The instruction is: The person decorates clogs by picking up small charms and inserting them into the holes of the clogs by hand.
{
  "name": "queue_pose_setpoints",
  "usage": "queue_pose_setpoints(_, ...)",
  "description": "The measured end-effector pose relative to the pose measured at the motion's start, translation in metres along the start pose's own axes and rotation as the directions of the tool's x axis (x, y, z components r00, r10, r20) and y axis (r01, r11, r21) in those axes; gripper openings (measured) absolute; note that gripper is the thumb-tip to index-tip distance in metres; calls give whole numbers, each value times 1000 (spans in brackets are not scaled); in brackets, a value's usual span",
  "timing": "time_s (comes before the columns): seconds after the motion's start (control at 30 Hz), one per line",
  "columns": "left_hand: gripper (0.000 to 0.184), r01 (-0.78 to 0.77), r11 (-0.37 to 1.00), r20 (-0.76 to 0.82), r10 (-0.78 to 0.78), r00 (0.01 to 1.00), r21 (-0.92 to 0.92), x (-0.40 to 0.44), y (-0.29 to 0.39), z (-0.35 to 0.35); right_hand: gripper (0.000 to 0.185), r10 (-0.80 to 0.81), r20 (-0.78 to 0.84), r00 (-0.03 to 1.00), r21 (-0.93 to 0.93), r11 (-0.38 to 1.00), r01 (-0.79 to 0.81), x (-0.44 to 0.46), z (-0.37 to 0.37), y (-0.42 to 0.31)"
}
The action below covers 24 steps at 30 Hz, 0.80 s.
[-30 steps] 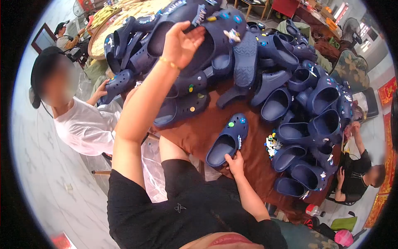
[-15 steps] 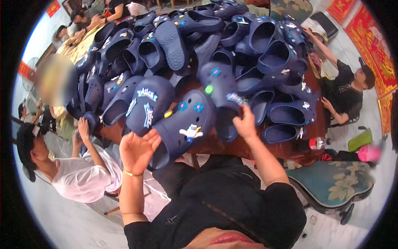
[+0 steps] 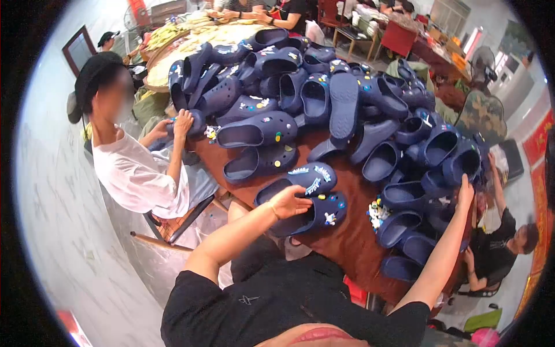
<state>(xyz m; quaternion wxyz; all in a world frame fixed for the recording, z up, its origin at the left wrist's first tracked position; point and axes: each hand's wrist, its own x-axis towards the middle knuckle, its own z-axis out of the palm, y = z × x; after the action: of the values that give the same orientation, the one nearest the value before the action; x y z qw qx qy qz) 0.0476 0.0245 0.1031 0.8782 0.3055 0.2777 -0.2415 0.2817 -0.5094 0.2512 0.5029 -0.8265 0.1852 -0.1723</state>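
Note:
My left hand (image 3: 291, 202) is open, its fingers stretched out over a pair of navy clogs at the near table edge. One is the clog with white-and-blue letter charms (image 3: 315, 177); touching it is the clog with blue flower charms and a white figure (image 3: 329, 211). Off to the right, my right hand (image 3: 464, 194) reaches far out and grips the heel rim of another navy clog (image 3: 457, 169) in the pile. Its thumb is partly hidden. Beside that pile lies a cluster of loose white and yellow charms (image 3: 378, 214).
A heap of navy clogs (image 3: 344, 107) covers much of the brown table (image 3: 341, 254). At the left a seated person in a white shirt (image 3: 141, 168) handles a clog. Another person in black (image 3: 497, 243) sits at the right edge. A round tray (image 3: 159, 78) stands behind.
My view has turned, so the heap appears further right. My right hand has let go of the clog with the green charm and moved to the right pile. My left hand stays by the lettered clog.

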Motion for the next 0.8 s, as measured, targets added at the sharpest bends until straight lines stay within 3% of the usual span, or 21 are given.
queue_pose_setpoints(0.07, 48, 82, 992, -27, -80, 996, 98, 41, -12, -31, 57, 29, -25, 999, -69, 997, -31, 0, 5, -6)
queue_pose_setpoints(0.13, 51, 4, 969, -98, 21, 995, 247, 21, -10, -18, 55, -3, -37, 999, 17, 1000, 4, -18, 7, -12)
queue_pose_setpoints(0.2, 46, 30, 863, -202, 84, 976, 504, -4, 0, -1, 54, -63, -107, 992, 72, 995, 71, -35, 10, -13)
queue_pose_setpoints(0.27, 43, 46, 579, -234, 254, 938, 814, -24, 6, 11, 55, -153, -228, 962, 85, 981, 176, -42, 14, -3)
queue_pose_setpoints(0.3, 43, -12, 377, -163, 431, 888, 926, -21, 5, 7, 40, -335, -361, 870, 17, 931, 365, -36, 20, 9)
queue_pose_setpoints(0.37, 45, -27, -89, 80, 684, 725, 996, -9, -3, -5, 30, -419, -324, 848, 93, 878, 470, -61, 31, 7)
queue_pose_setpoints(0.4, 46, -29, -146, 128, 738, 663, 989, -5, -7, -6, 25, -462, -311, 831, 140, 842, 521, -82, 44, -2)
queue_pose_setpoints(0.5, 52, -77, -273, 278, 852, 443, 959, 16, -26, -8, 14, -630, -27, 776, 97, 771, 630, -162, 108, -33)
queue_pose_setpoints(0.53, 51, -139, -158, 209, 816, 538, 978, 31, -31, -13, 13, -668, 91, 739, 122, 744, 657, -189, 131, -41)
queue_pose_setpoints(0.6, 50, -280, -92, 250, 758, 603, 956, 33, -40, -13, 14, -660, 358, 661, 180, 743, 645, -226, 175, -41)
queue_pose_setpoints(0.67, 47, -409, -256, 462, 692, 555, 876, 36, -45, -21, 18, -699, 497, 514, 177, 662, 728, -253, 215, -41)
queue_pose_setpoints(0.7, 45, -394, -251, 459, 620, 636, 884, 30, -42, -22, 22, -698, 541, 469, 204, 650, 732, -260, 236, -32)
queue_pose_setpoints(0.8, 42, -457, -390, 601, 509, 616, 799, 22, -35, -31, 33, -635, 668, 388, 140, 620, 772, -277, 288, -11)
